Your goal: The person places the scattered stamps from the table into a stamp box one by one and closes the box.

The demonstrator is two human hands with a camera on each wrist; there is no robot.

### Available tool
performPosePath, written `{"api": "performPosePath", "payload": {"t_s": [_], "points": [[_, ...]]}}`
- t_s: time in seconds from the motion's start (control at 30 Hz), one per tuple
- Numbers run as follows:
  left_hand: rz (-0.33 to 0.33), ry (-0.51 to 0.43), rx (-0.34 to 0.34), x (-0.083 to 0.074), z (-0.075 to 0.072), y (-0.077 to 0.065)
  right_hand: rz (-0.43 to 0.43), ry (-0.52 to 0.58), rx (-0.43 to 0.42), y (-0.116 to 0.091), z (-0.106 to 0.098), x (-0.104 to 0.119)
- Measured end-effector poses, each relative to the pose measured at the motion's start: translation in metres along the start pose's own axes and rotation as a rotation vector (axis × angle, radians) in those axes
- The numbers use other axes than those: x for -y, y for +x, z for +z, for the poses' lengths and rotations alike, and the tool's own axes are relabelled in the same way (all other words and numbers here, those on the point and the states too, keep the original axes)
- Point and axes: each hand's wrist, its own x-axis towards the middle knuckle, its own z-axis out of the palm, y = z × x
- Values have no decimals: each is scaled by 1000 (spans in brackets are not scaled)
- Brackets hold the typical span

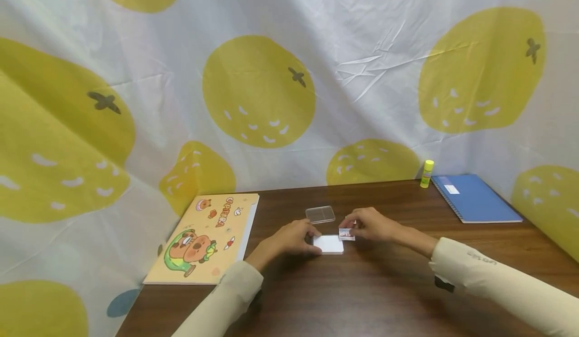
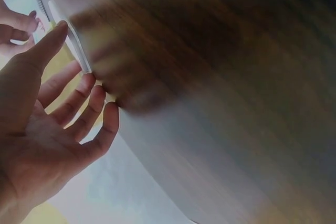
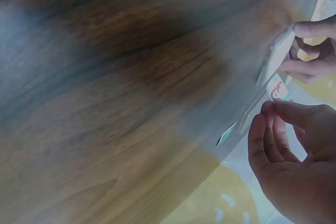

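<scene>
On the table lies a flat white rectangular case, gripped at its left side by my left hand, thumb near the front edge and fingers at the back. In the left wrist view, the case's thin edge shows between thumb and fingers. My right hand pinches a small printed card between thumb and fingertips, right at the case's right edge. The right wrist view shows the printed card close beside the case. Behind the case sits a clear plastic lid.
An orange capybara pad lies at the left. At the back right, a yellow glue stick stands upright beside a blue spiral notebook. A fruit-print cloth hangs behind the brown table.
</scene>
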Motion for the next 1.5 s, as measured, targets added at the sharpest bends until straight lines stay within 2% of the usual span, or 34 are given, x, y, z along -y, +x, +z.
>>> {"api": "performPosePath", "payload": {"t_s": [0.27, 0.87, 1.13, 1.37, 1.5], "points": [[5, 12, -5, 0, 3, 1, -10, 72, 23, 7, 7, 13], [27, 36, -5, 2, 4, 3, 1, 103, 36, 24, 25, 21], [35, 43, -8, 3, 5, 3, -3, 85, 34, 28, 32, 22], [20, 61, -6, 2, 5, 1, -36, -1, 4, 27, 40, 20], [15, 52, -5, 0, 4, 0, -41, -9, -15, 26, 39, 19]]}}
